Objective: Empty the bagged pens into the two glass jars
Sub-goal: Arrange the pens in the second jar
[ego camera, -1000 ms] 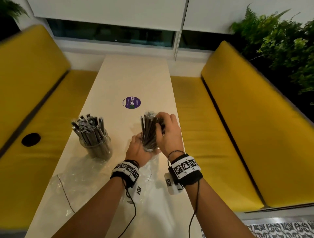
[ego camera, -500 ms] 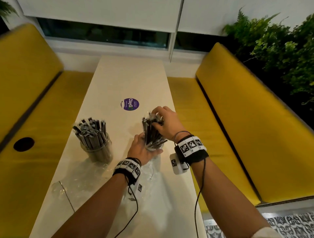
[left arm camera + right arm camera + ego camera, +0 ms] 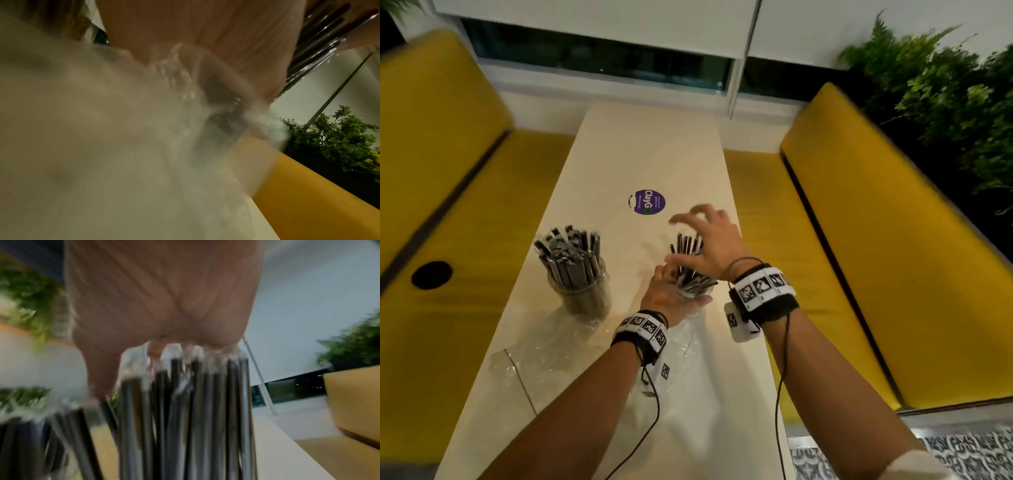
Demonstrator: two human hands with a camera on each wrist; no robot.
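From above, the left hand (image 3: 671, 298) is wrapped low around the right glass jar (image 3: 695, 291) on the table (image 3: 654, 144), thumb and fingers curled about the glass. The left wrist view gives the underside instead: the palm (image 3: 205, 32) against the blurred base of the glass (image 3: 218, 113), with glossy dark pen barrels (image 3: 320, 48) showing past it at the upper right.

The right hand (image 3: 709, 240) hovers over that jar with its fingers spread and loosely bent, gripping nothing that I can make out, though motion blurs the fingertips. Its wrist camera looks up from among the pens (image 3: 185, 418): the palm (image 3: 164, 296) sits right above their clear-wrapped tips, and whether skin touches them cannot be told.

The pens in this jar (image 3: 688, 260) are dark and thin, standing upright and fanning a little, some leaning toward the right rim. The left glass jar (image 3: 582, 291) stands well apart from the hands, packed with more dark pens (image 3: 568, 253) splayed outward. Crumpled clear plastic bags (image 3: 544, 356) lie flat on the near table, just beside the left jar and under the forearms. A round purple sticker (image 3: 646, 202) sits farther up the tabletop, and yellow cushioned benches (image 3: 893, 240) flank both sides.
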